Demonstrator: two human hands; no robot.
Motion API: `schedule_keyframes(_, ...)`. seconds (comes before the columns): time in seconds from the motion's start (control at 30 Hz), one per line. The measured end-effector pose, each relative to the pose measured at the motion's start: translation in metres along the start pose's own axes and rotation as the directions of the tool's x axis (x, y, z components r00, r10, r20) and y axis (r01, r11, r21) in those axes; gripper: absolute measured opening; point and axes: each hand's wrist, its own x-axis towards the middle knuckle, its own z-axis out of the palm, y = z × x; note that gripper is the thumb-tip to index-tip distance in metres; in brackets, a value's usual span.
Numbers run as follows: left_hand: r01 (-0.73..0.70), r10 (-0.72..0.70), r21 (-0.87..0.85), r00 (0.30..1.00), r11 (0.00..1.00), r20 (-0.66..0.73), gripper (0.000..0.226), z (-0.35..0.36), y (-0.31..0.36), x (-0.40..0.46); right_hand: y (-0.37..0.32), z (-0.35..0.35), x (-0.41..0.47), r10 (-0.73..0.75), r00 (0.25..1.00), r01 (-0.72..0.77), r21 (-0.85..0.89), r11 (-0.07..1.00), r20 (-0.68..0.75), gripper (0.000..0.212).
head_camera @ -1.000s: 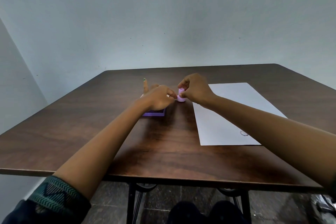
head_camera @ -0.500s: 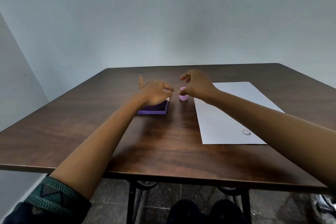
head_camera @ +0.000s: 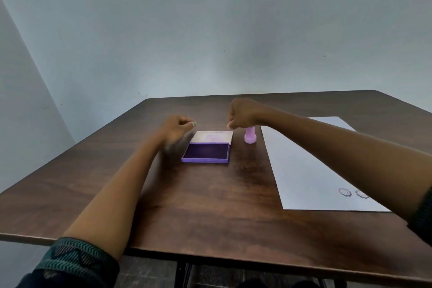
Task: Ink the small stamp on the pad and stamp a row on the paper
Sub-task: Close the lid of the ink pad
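Both hands (head_camera: 174, 130) (head_camera: 243, 114) are now lifting away, fingers curled and empty — ink pad (head_camera: 205, 152) is lying open, stamp (head_camera: 250, 135) standing free for inking.

Ink pad (head_camera: 205, 152) is sitting open mid-table (head_camera: 210, 206), lid (head_camera: 212, 136) lying at its 12 o'clock. Stamp (head_camera: 250, 135) is standing just beside at the pad's 2 o'clock. Paper (head_camera: 311, 166) is lying at 3 o'clock, two prints (head_camera: 345, 192) sitting at its near edge.
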Motion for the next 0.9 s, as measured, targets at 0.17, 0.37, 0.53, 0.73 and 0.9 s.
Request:
schedule_keyframes(0.17,0.057,-0.046,0.166,0.996,0.984,-0.072,0.025,0.013,-0.007,0.005,-0.001,0.007,0.015,0.009,1.0,-0.005,-0.121,0.993,0.027,0.026)
schedule_keyframes(0.37,0.096,-0.074,0.164,0.988,0.982,-0.135,0.018,0.016,-0.004,0.005,-0.001,0.014,0.027,-0.025,0.999,0.03,-0.139,0.99,0.036,0.026)
schedule_keyframes(0.53,0.11,-0.088,0.143,0.984,0.984,-0.156,0.012,0.016,-0.002,0.005,-0.001,0.018,0.028,-0.053,0.998,0.057,-0.19,0.98,0.024,0.008)
schedule_keyframes(0.73,0.119,-0.076,0.183,0.971,0.976,-0.226,0.012,0.016,-0.001,0.004,0.001,0.02,0.027,-0.084,0.995,0.072,-0.206,0.976,-0.052,0.015)
schedule_keyframes(0.9,0.089,-0.05,0.176,0.976,0.98,-0.211,0.014,0.005,0.0,-0.001,0.003,0.018,0.023,-0.131,0.981,0.1,-0.206,0.974,-0.143,0.015)
